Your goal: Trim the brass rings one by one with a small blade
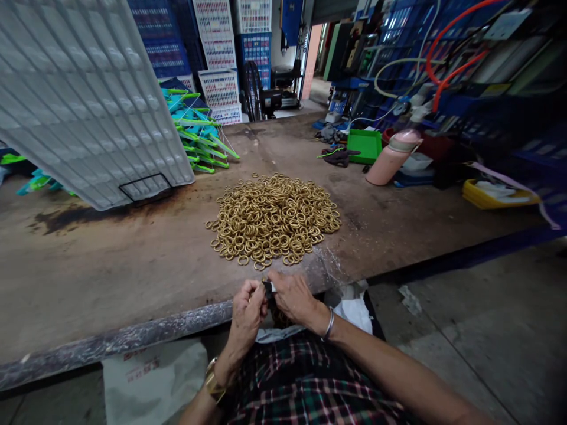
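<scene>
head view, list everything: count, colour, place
table: one, brown, centre
rings: countless, gold, table centre
ribbed panel: one, whitish, table's left
frames: several, lime and teal, beside panel
crates: many, blue and white, stacked behind
fan: one, black, beyond table
tray: one, green, table's right
bottle: one, pink, right of tray
dish: one, yellow, far right
hose: at least one, orange, upper right
bag: one, whitish, below table
dark clutter: uncountable, mixed, right background
small piece: one, dark, between hands
plaid garment: one, dark, bottom centre
wristband: one, gold, left wrist
bracelet: one, silver, right wrist
left hand: one, bare, table's front edge
right hand: one, bare, beside left hand
</scene>
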A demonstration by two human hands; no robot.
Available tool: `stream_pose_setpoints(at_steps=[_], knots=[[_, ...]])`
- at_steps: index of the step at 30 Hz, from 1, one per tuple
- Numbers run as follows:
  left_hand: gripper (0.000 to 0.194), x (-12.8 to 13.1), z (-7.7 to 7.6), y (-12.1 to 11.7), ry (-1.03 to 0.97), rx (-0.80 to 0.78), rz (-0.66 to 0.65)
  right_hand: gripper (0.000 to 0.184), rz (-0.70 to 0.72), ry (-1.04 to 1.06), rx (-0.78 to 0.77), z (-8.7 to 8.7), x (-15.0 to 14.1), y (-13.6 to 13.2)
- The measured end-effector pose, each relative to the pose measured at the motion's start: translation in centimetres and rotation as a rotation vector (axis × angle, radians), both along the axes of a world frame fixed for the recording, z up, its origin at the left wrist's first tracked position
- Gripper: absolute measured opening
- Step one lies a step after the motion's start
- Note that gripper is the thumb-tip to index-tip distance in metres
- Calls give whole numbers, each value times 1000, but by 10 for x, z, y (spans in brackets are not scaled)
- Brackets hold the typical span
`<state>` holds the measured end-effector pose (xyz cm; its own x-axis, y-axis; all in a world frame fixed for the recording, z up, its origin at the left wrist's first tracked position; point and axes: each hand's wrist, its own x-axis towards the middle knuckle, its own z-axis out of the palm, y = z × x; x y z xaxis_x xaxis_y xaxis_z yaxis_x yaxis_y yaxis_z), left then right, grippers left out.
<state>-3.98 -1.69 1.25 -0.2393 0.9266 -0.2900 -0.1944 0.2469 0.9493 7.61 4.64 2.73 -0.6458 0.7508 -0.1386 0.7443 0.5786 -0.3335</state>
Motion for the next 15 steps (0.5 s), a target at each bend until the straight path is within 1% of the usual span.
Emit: stream_pose_setpoints(at_steps=[9, 15], knots=[[37, 0, 4, -1, 47, -40, -1, 27, -20, -46, 2, 4, -2, -3], [37, 1, 8, -2, 22, -42, 4, 27, 22, -22, -18, 1, -1, -3]])
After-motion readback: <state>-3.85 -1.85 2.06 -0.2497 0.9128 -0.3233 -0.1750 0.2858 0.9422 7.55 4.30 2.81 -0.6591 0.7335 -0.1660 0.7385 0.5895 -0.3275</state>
